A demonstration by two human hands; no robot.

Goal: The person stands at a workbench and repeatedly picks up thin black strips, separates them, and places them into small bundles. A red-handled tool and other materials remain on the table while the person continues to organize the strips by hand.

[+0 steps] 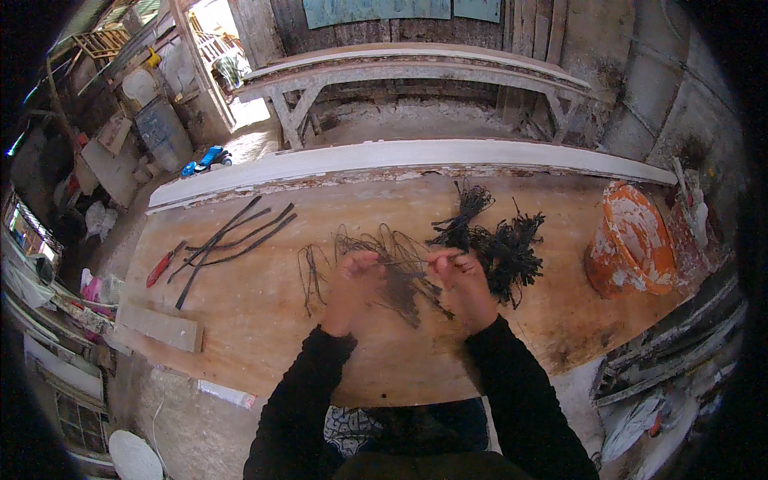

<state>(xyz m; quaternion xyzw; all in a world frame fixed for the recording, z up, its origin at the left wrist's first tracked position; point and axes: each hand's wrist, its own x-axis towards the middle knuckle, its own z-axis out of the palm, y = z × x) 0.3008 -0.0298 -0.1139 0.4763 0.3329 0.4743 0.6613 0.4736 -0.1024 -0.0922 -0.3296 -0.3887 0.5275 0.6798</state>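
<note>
Over the middle of the wooden table, my left hand (354,290) and my right hand (466,286) face each other a short way apart. Both have their fingers pinched on a thin dark cord (406,262) that runs between them; the left hand is partly blurred. Loose dark cords (390,298) lie in thin loops on the board under and between the hands. Just past my right hand are tied bundles of black cord (506,250), their cut ends sticking out. Several black strips (232,242) lie crossed at the left, beside a red-handled cutter (165,265).
A plaster-smeared orange bucket (632,244) stands at the table's right end. Along the far edge runs a long white moulding (400,154), with a blue toy vehicle (208,159) near its left end. A flat wooden block (162,327) lies at the near left. Behind stands a long bench (416,70).
</note>
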